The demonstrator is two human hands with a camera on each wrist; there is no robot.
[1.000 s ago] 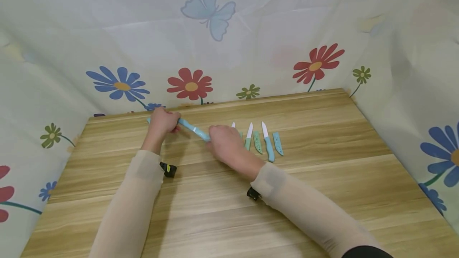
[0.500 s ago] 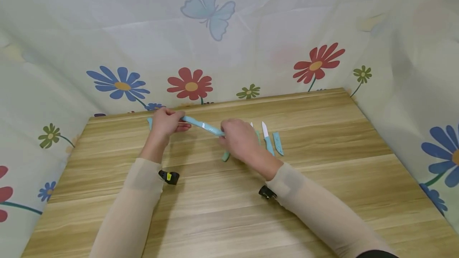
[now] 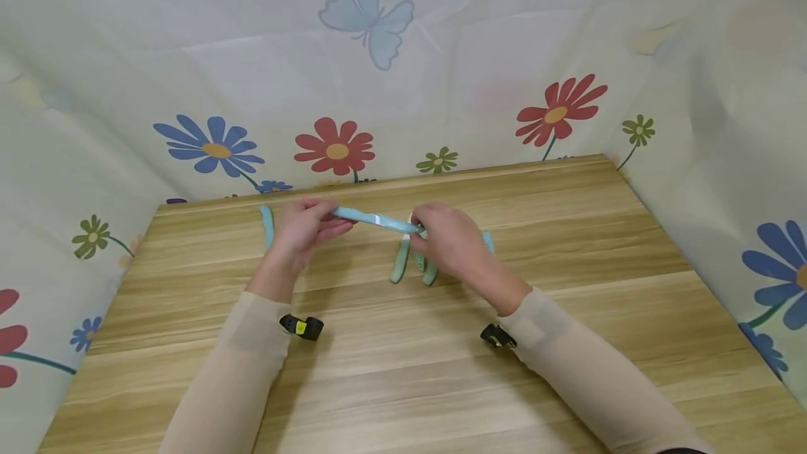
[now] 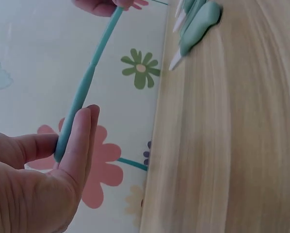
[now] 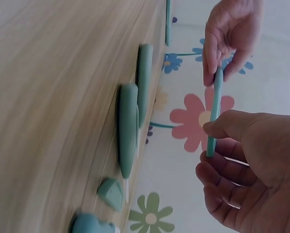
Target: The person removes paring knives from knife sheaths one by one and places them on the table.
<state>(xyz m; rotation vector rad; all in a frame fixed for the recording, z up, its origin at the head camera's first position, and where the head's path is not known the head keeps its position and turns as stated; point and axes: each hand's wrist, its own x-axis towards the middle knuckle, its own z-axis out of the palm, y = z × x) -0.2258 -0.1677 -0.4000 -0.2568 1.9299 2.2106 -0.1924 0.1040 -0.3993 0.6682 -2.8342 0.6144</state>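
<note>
A light-blue knife [image 3: 376, 220] in its blue sheath is held above the table, stretched nearly level between both hands. My left hand [image 3: 305, 226] pinches its handle end between thumb and fingers, seen closely in the left wrist view. At the sheath end, my right hand [image 3: 452, 240] grips the tip with thumb and fingers; in the right wrist view its other fingers curl loosely below. Under and beside the right hand lie a green-handled knife [image 3: 400, 261], a green sheath [image 3: 419, 260] and a second green handle [image 3: 431, 274], partly covered.
A blue handle [image 3: 267, 224] lies on the wooden table [image 3: 378, 370] just left of the left hand. Right of the right hand a blue sheath [image 3: 488, 241] peeks out. A flowered curtain [image 3: 265, 76] stands along the table's back edge.
Both hands have moved to the right with the sheathed knife, which now lies more level. The left blue handle and a green knife have come into sight; the right-hand blue knife is now covered.
</note>
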